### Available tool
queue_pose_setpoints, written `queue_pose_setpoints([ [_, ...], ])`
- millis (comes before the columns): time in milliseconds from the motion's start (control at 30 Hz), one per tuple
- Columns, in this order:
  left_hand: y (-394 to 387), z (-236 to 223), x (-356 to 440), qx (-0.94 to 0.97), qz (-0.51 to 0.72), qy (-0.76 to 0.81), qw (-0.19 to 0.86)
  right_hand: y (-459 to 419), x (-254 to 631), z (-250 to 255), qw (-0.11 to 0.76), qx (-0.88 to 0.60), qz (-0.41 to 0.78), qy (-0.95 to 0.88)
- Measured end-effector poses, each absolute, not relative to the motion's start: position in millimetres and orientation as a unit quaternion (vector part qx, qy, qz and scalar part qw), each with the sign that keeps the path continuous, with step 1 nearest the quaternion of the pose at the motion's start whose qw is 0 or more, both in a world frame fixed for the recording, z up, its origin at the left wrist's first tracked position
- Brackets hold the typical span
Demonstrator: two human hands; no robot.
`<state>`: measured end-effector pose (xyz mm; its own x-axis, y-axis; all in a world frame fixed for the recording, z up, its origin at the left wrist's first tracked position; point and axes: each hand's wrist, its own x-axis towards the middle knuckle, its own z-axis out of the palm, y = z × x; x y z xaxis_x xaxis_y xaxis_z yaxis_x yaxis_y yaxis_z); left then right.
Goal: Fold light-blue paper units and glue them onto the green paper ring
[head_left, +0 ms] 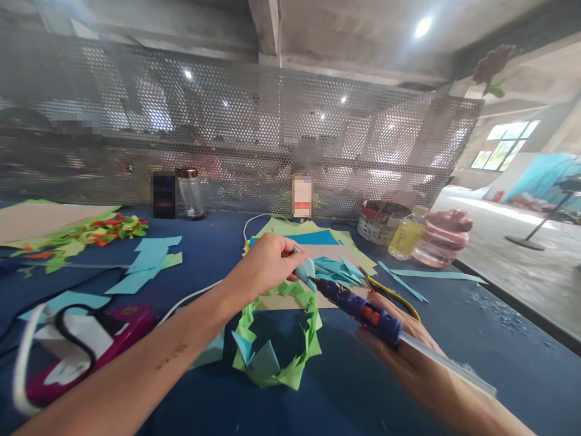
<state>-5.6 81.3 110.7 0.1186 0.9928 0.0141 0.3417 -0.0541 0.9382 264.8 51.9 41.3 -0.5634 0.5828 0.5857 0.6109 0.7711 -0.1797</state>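
Observation:
Between the fingertips of my left hand (276, 257) is a small folded piece of light blue paper (307, 274). My right hand (399, 330) grips a dark blue hot glue gun (363, 309), a clear glue stick jutting from its back end. The nozzle points left and meets or nearly meets the blue paper. Below both hands lies a wreath (313, 339) of folded green paper, with a few blue pieces at its lower left. Just behind the nozzle is a pile of cut blue paper pieces (338, 270).
Stacked paper sheets (299, 236) and yellow-handled scissors (399, 293) lie behind the hands. A magenta power strip (131, 321) with cables is at left. A yellow bottle (407, 233), pink jug (442, 239) and round tin (381, 221) stand at right, before a perforated metal screen (236, 133).

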Motion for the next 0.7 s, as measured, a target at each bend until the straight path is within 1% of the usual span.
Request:
queue_pose_setpoints([
  [167, 81.8, 112.7, -6.8, 0.613, 0.387, 0.546, 0.420, 48.7, 260.6, 47.1, 0.341, -0.323, -0.018, -0.883],
  [333, 82.7, 114.1, -8.5, 0.608, 0.389, 0.556, 0.413, 47.2, 259.6, 51.3, 0.342, -0.326, -0.050, -0.880],
  [700, 77.7, 123.2, -7.9, 0.592, 0.401, 0.567, 0.410, 48.6, 265.7, 41.5, 0.337, -0.329, -0.095, -0.877],
])
